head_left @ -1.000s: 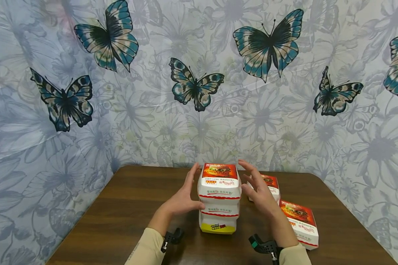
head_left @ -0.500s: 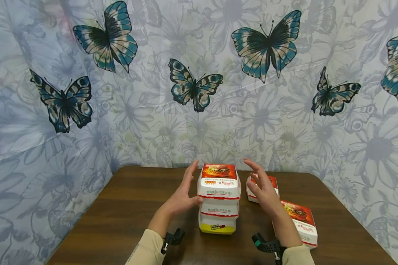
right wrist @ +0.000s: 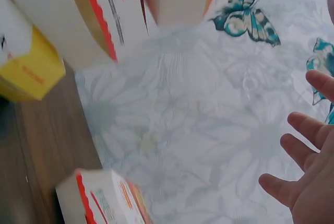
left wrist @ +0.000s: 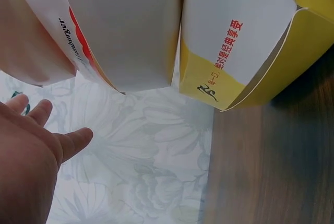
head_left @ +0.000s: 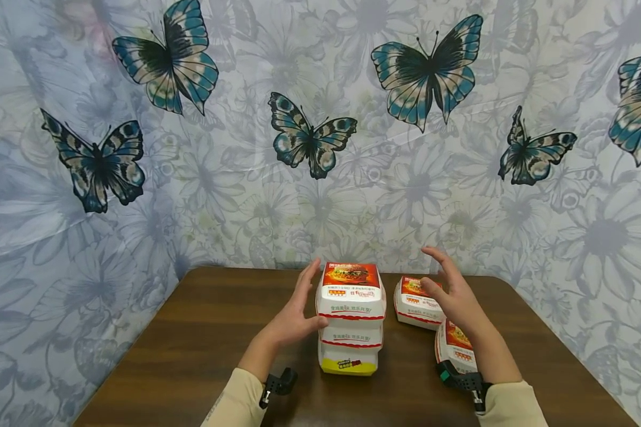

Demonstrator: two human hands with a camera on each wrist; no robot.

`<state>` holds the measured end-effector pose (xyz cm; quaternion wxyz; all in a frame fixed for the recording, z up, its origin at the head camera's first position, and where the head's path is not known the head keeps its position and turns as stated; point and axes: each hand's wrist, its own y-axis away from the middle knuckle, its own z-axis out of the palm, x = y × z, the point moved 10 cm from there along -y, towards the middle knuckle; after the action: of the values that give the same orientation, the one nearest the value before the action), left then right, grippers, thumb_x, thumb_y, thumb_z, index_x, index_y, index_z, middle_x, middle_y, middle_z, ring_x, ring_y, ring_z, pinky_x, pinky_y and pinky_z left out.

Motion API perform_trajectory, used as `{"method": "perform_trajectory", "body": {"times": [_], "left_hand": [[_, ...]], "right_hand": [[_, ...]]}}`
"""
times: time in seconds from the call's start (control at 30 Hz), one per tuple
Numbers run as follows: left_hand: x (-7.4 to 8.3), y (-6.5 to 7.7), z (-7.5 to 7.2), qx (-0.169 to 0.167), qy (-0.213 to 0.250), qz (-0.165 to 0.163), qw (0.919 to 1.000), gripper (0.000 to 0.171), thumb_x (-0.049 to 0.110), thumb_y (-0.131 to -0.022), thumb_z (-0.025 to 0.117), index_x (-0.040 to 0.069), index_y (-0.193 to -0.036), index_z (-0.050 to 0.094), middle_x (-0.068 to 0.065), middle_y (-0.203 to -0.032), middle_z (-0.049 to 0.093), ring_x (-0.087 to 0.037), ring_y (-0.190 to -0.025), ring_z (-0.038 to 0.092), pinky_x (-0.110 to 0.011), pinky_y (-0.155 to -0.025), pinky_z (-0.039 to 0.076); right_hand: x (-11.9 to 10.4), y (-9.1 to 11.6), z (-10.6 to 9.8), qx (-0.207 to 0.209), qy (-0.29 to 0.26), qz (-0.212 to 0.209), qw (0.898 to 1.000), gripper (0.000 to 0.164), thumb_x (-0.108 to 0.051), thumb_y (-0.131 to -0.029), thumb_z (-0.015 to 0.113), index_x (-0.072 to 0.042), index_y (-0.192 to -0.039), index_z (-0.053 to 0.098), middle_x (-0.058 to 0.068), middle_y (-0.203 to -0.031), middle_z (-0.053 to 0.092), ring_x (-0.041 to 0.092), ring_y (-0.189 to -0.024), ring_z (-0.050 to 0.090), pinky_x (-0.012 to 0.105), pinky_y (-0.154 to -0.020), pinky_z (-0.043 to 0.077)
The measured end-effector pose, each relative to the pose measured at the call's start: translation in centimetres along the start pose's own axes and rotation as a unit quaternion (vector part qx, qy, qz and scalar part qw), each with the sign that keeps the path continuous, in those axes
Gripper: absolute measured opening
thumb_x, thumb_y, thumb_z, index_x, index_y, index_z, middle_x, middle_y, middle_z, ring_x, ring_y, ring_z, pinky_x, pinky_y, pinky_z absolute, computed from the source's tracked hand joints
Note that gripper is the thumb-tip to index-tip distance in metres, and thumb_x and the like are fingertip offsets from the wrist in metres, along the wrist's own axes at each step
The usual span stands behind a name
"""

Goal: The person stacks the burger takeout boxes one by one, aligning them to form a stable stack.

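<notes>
A stack of paperboard burger boxes point(head_left: 351, 308) stands on the table, with a red burger picture on top and yellow on the lowest box point(head_left: 349, 363). My left hand point(head_left: 287, 323) is held along the stack's left side, fingers extended. Its thumb tip reaches the stack's edge in the head view; I cannot tell whether it touches. In the left wrist view, the fingers point(left wrist: 73, 143) show apart from the boxes. My right hand point(head_left: 462, 302), spread and holding nothing, is over two more burger boxes to the right, the far one point(head_left: 416, 305) and the near one point(head_left: 456, 344), partly covering both.
The dark wooden table point(head_left: 219, 332) has its back edge close to a wall cloth point(head_left: 416, 196) printed with flowers and butterflies. Black camera mounts sit on both wrists, the right one point(head_left: 459, 379) in front of the near box.
My right hand has moved away from the stack to the right, over the loose boxes. The left hand has barely moved, and the stack stays in place.
</notes>
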<state>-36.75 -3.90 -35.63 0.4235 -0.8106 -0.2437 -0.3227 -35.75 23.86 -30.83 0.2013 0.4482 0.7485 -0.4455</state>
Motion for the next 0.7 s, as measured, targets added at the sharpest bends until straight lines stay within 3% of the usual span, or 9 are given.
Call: {"method": "perform_trajectory", "body": {"times": [0.13,0.43,0.7], "left_hand": [[0.0,-0.1,0.0,0.000,0.003,-0.002,1.0000,0.115,0.081,-0.078,0.059,0.027,-0.162,0.000,-0.002,-0.168,0.002,-0.031,-0.154,0.008,-0.068,-0.118,0.017],[0.0,0.0,0.0,0.000,0.008,-0.005,1.0000,0.118,0.081,-0.078,0.060,0.022,-0.162,0.000,-0.005,-0.168,0.002,-0.032,-0.154,0.009,-0.067,-0.118,0.018],[-0.1,-0.2,0.2,-0.003,0.014,-0.003,0.9999,0.119,0.082,-0.077,0.059,0.023,-0.162,0.000,-0.005,-0.168,0.001,-0.031,-0.155,0.006,-0.068,-0.118,0.016]], "right_hand": [[1.1,-0.4,-0.7,-0.013,0.038,0.008,0.999,0.062,-0.023,-0.102,0.056,-0.019,-0.157,0.027,0.019,-0.165,0.015,0.052,-0.150,0.010,0.080,-0.106,0.016],[4.5,-0.7,-0.9,-0.051,0.092,0.036,0.994,0.070,-0.027,-0.096,0.067,-0.011,-0.154,0.031,0.024,-0.163,0.016,0.052,-0.149,0.008,0.080,-0.105,0.016],[8.1,-0.7,-0.4,-0.101,0.157,0.086,0.979,0.077,-0.036,-0.093,0.070,-0.006,-0.152,0.032,0.033,-0.161,0.009,0.063,-0.143,0.008,0.083,-0.100,0.017]]}}
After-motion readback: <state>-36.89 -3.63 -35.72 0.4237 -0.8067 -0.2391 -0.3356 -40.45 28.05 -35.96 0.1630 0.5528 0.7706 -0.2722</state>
